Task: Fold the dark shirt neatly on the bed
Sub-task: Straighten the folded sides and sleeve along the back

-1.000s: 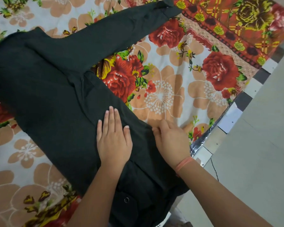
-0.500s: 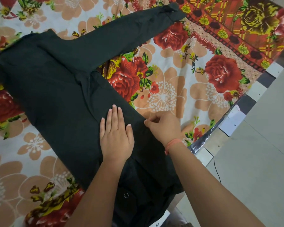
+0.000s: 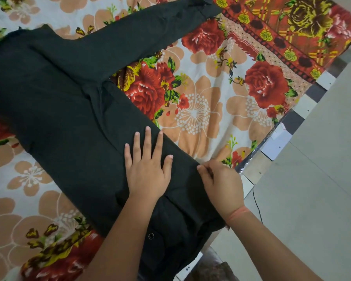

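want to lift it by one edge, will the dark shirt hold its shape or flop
Likely floppy: the dark shirt lies limp and creased on the bedsheet. Its sleeve would probably dangle. Probably light, since the left hand pins it flat.

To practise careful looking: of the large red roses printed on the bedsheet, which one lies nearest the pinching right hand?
The rose near the bed's edge, beyond the right hand. The others lie farther off, beside the dark shirt.

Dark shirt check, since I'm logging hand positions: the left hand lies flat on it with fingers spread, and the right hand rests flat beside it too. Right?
Not quite. The left hand does lie flat, fingers spread, on the dark shirt. But the head view shows the right hand curled, pinching the shirt's edge, not flat.
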